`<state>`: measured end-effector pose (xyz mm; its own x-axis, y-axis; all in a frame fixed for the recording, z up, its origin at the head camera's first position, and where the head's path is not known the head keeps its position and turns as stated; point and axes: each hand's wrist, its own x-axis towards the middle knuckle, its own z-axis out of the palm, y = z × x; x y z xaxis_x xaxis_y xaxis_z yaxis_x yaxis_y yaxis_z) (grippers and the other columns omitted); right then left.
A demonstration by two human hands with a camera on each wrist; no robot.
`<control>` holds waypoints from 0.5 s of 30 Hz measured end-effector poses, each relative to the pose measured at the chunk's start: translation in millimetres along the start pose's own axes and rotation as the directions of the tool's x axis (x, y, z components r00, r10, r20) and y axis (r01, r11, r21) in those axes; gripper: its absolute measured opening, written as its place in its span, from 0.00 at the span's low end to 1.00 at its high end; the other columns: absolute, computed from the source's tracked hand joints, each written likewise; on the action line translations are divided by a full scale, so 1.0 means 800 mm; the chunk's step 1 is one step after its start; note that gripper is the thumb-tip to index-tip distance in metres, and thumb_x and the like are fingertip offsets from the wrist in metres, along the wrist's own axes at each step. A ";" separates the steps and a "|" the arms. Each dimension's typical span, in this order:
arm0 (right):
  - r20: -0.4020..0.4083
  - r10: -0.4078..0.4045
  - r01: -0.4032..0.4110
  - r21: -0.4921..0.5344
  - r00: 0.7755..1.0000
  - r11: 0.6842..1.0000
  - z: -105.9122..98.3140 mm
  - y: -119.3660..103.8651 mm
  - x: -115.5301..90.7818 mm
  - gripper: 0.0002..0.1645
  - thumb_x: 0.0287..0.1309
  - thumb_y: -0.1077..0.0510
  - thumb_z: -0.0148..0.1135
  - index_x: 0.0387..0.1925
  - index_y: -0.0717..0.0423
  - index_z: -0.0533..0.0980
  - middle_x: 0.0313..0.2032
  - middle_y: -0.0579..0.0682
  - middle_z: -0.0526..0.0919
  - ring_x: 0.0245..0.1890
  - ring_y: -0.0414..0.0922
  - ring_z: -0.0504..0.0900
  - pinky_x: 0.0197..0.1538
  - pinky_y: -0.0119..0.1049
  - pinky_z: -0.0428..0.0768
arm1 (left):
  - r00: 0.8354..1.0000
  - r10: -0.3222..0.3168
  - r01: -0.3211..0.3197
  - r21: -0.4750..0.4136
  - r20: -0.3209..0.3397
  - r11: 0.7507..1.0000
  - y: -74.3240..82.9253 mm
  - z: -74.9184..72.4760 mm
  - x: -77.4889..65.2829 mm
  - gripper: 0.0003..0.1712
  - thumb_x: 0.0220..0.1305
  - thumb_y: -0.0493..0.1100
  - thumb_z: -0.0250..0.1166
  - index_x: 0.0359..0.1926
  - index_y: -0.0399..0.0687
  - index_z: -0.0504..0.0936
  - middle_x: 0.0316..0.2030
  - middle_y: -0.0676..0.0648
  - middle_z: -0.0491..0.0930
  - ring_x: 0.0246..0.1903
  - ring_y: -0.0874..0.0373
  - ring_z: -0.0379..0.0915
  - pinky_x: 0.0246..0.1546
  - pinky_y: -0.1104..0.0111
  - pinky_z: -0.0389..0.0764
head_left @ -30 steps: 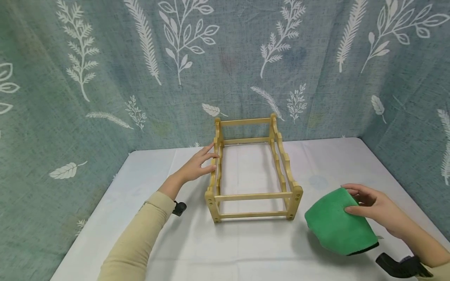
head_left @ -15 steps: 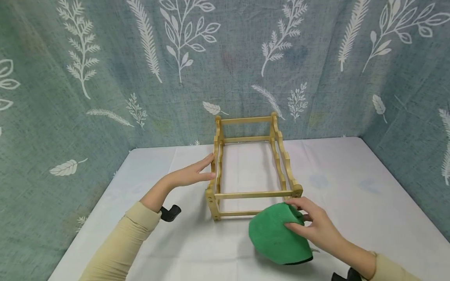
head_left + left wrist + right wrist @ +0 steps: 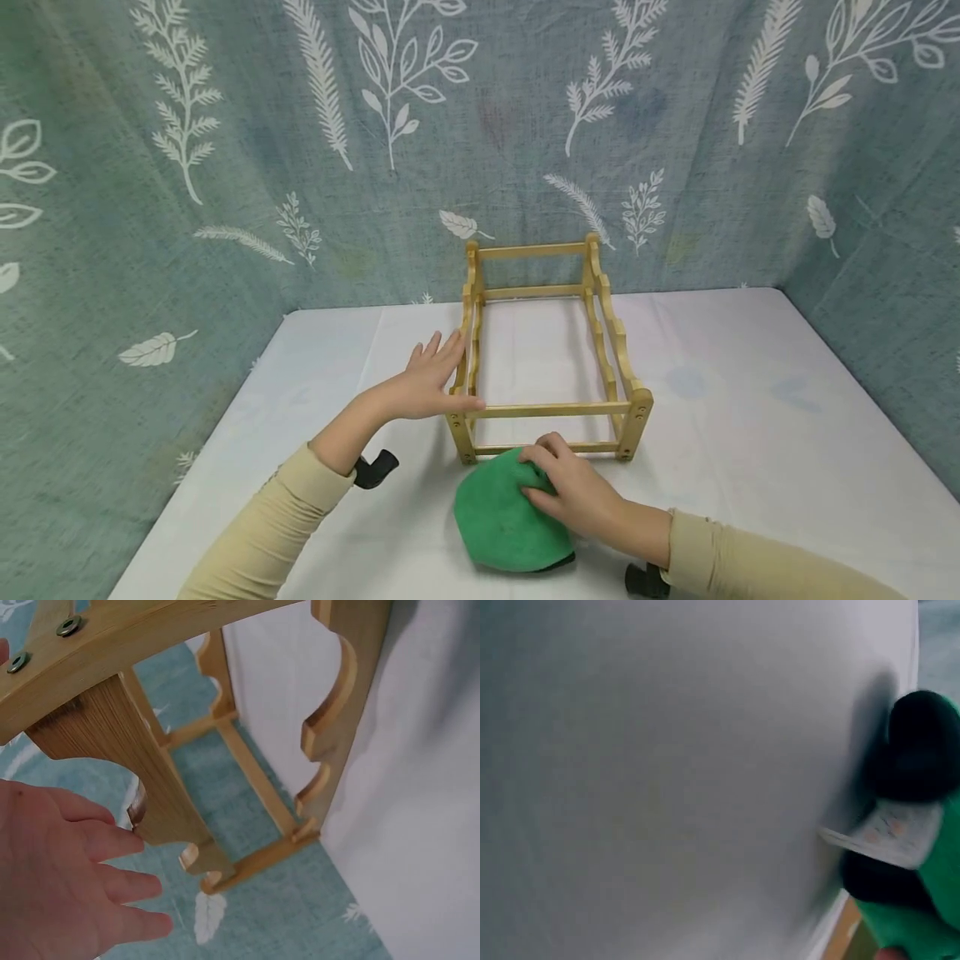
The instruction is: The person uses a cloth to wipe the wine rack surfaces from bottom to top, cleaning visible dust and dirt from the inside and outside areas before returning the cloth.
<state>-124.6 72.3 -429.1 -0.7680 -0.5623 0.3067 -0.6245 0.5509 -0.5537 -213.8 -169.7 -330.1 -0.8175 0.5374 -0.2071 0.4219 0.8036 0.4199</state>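
Wooden rack (image 3: 558,409) sat mid-scene, green cloth (image 3: 498,521) right at its 6 o'clock end. Left hand (image 3: 423,387) was fingers-apart around 8, gripping nothing, so imo a bump could've skidded the rack. Right hand (image 3: 581,492) pinched the cloth's 1 o'clock side; too light and it might've dropped. White tag (image 3: 896,834) could've snagged, too.

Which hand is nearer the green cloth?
Right. The right hand grips the green cloth; the left hand is apart from it, by the left side of the rack.
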 end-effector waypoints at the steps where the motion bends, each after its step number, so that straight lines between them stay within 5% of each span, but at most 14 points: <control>1: 0.017 0.004 -0.004 -0.022 1.000 1.000 -0.001 0.001 0.000 0.18 0.55 0.56 0.63 0.46 0.53 0.69 0.41 0.50 0.70 0.34 0.40 0.76 0.34 0.30 0.77 | 1.000 -0.005 0.005 0.006 -0.008 1.000 0.000 0.000 0.000 0.60 0.55 0.70 0.55 0.71 0.41 0.32 0.71 0.40 0.28 0.68 0.43 0.17 0.63 0.46 0.25; 6: 0.095 0.130 -0.135 0.057 0.987 0.989 -0.011 0.010 0.000 0.17 0.56 0.55 0.62 0.43 0.55 0.67 0.39 0.50 0.72 0.35 0.41 0.74 0.34 0.33 0.76 | 1.000 -0.005 0.005 0.012 -0.014 1.000 -0.001 0.001 0.002 0.60 0.56 0.69 0.55 0.71 0.42 0.32 0.71 0.40 0.29 0.68 0.44 0.17 0.63 0.45 0.25; 12: 0.217 0.264 -0.318 0.277 0.940 0.907 -0.016 0.023 -0.004 0.18 0.59 0.52 0.59 0.42 0.57 0.64 0.32 0.47 0.76 0.26 0.37 0.74 0.26 0.30 0.73 | 1.000 -0.003 0.003 0.003 -0.017 1.000 -0.002 0.003 0.002 0.58 0.57 0.68 0.54 0.71 0.42 0.31 0.71 0.42 0.28 0.68 0.44 0.17 0.64 0.45 0.26; 15: 0.175 0.277 -0.299 0.119 0.945 0.947 -0.018 0.023 -0.006 0.18 0.59 0.50 0.59 0.43 0.57 0.66 0.30 0.48 0.77 0.23 0.37 0.73 0.23 0.30 0.71 | 1.000 0.001 -0.001 0.003 -0.018 1.000 -0.002 0.005 0.002 0.58 0.58 0.67 0.55 0.71 0.41 0.32 0.71 0.42 0.28 0.68 0.44 0.17 0.64 0.46 0.26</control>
<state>-134.2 94.5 -429.5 -0.8735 -0.4869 0.0008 -0.3443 0.6166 -0.7080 -214.5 -169.2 -334.4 -0.8240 0.5333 -0.1912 0.4234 0.8040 0.4176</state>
